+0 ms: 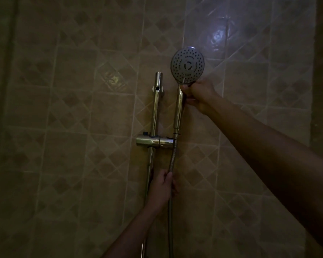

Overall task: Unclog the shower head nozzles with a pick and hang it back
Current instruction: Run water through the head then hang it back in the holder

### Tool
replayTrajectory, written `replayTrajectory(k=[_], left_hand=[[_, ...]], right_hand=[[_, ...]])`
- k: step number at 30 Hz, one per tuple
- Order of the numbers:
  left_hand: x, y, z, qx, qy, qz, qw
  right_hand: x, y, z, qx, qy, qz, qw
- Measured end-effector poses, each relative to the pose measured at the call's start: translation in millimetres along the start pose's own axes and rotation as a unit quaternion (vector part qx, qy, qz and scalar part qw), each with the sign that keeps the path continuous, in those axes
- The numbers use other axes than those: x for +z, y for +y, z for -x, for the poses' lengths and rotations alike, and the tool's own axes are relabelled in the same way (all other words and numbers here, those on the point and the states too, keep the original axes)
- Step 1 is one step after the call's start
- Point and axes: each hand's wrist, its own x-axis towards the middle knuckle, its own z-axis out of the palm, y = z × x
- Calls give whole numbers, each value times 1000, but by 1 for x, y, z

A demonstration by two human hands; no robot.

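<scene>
The round chrome shower head (187,65) faces me, its nozzle face showing, with its handle (179,110) pointing down toward the slider bracket (154,141) on the chrome wall rail (155,108). My right hand (199,94) grips the neck just under the head. A thin pale pick (183,80) seems to stick up from its fingers onto the lower nozzles. My left hand (163,185) is shut on the metal hose (172,159) below the bracket. The handle's lower end sits just right of the bracket; whether it is seated I cannot tell.
Dim tiled wall (82,127) with diamond pattern fills the view. The hose runs down past my left wrist to the bottom edge. A bright reflection (217,36) shines on the tiles at upper right.
</scene>
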Motion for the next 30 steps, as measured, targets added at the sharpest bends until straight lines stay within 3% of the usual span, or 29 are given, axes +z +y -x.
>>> replayTrajectory(k=[6,12,22,30], left_hand=[[-3,1,-5,-18,25,-40,999],[-2,2,-8,18,54,-157,986],[-9,7,-5,9,64,-134,989],[-8,-10,8,-39,34,-192,980]], right_hand=[[9,3,0,-7,3,-29,1000],[17,2,3,-26,-7,-65,998],[27,0,7,-33,-38,-66,997],[22,19,25,-36,-62,-11,997]])
